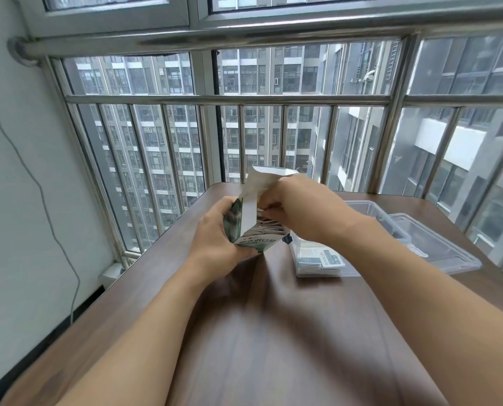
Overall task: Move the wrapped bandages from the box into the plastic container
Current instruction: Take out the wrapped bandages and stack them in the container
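A green and white bandage box (pixel 246 230) is held above the wooden table, its white lid flap (pixel 262 183) standing open. My left hand (pixel 218 232) grips the box from the left side. My right hand (pixel 291 206) reaches into the open top, its fingers curled among the wrapped bandages (pixel 269 225) that show inside. To the right stands the clear plastic container (pixel 317 259), with several wrapped bandages stacked in it; my right forearm covers part of it.
The container's clear lid (pixel 437 247) lies on the table (pixel 273 332) at the right. A metal window railing (pixel 215 99) runs close behind the table's far edge. A white wall with a hanging cable (pixel 48 206) is on the left.
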